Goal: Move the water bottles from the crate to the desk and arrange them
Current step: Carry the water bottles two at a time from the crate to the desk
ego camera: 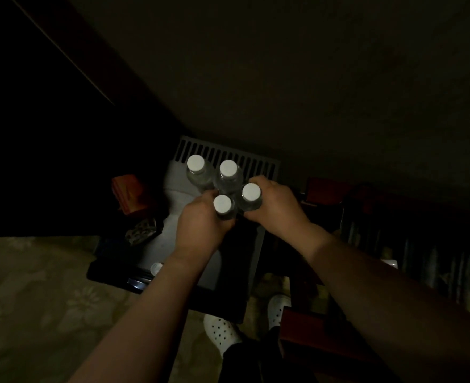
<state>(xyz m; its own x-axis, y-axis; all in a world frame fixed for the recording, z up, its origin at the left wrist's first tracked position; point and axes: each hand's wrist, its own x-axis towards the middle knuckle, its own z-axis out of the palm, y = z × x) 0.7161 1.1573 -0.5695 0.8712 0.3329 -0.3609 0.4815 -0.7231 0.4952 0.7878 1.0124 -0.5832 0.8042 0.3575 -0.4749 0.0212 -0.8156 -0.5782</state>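
Left hand (200,222): curled round near bottle (223,207)
Right hand (276,204): gripping bottle beside it (250,196)
Beyond hands: two bottles (197,170) upright in crate (228,153)

A dim home room: floral carpet (43,294), dark wooden furniture (325,344), white clogs (222,333) on feet

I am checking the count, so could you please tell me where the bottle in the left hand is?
In the head view, near centre, the left hand grips a clear white-capped plastic bottle, nearest of four, beside the bottle in the right hand.
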